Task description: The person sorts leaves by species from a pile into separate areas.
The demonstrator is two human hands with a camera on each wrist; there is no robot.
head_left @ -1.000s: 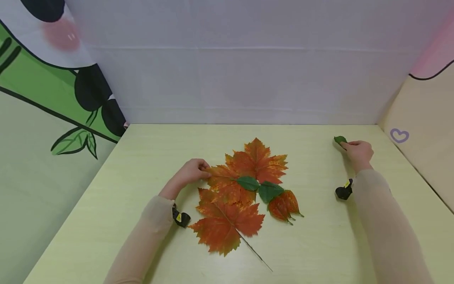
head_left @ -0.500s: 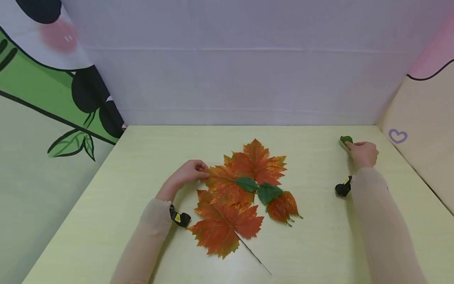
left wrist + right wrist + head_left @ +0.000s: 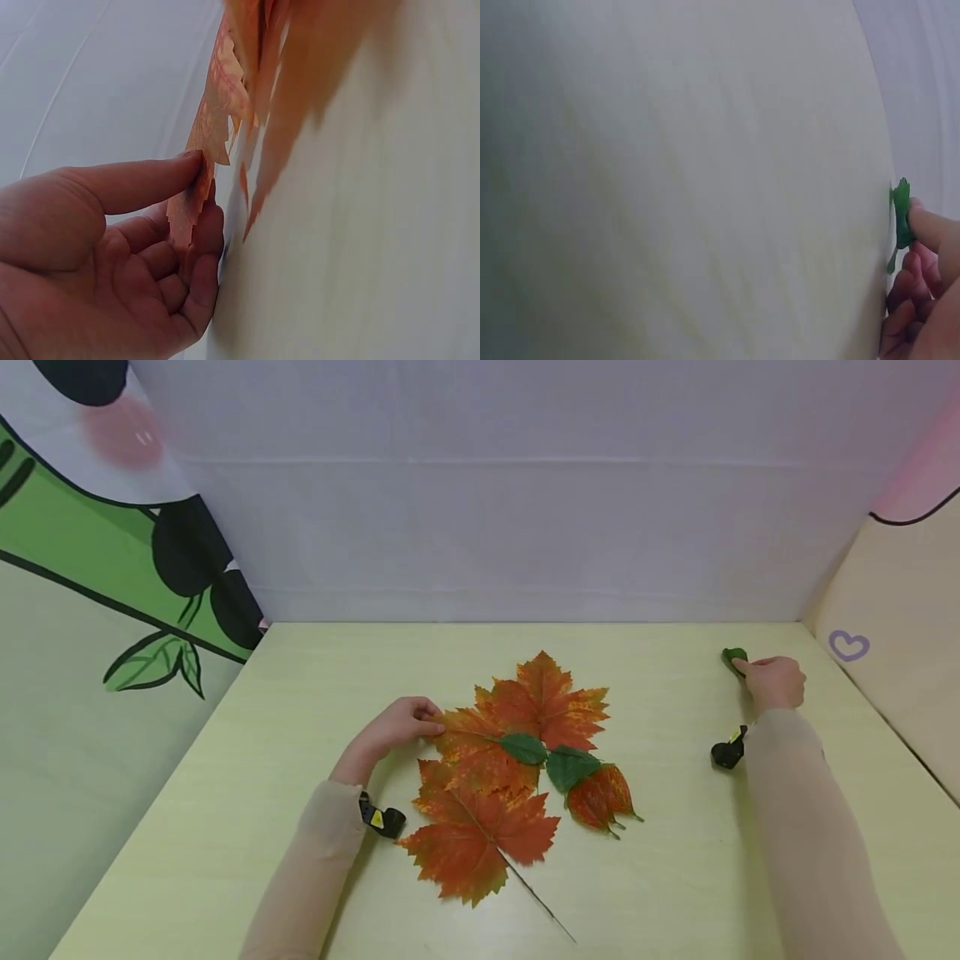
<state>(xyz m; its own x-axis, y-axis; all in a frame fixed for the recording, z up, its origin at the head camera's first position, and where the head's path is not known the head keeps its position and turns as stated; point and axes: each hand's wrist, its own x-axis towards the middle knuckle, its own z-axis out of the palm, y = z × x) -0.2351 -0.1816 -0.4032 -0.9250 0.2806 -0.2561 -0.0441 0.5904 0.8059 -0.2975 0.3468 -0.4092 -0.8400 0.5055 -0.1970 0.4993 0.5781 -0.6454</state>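
Observation:
My left hand point(image 3: 397, 725) pinches the tip of an orange maple leaf point(image 3: 467, 735) between thumb and fingers; the left wrist view shows the thumb lying on the leaf's edge point(image 3: 196, 180). Far to the right, my right hand point(image 3: 774, 682) pinches a small green leaf point(image 3: 735, 656) close over the tabletop. A second orange leaf point(image 3: 551, 702) lies behind the held one, and a third point(image 3: 480, 839), with a long thin stem, lies in front. Two green leaves, one oval point(image 3: 523, 747) and one broader point(image 3: 572, 767), lie over the cluster beside the orange lantern-shaped pods point(image 3: 598, 797).
The pale wooden table point(image 3: 645, 893) ends at a white cloth backdrop point(image 3: 525, 543). Printed panels flank it, a green one point(image 3: 67, 635) on the left and a cream one point(image 3: 900, 693) on the right. Black wrist cameras hang under both sleeves.
My right hand has shifted a little to the right with the green leaf. The left hand stays at the orange leaf's tip, and the leaves on the table lie as before.

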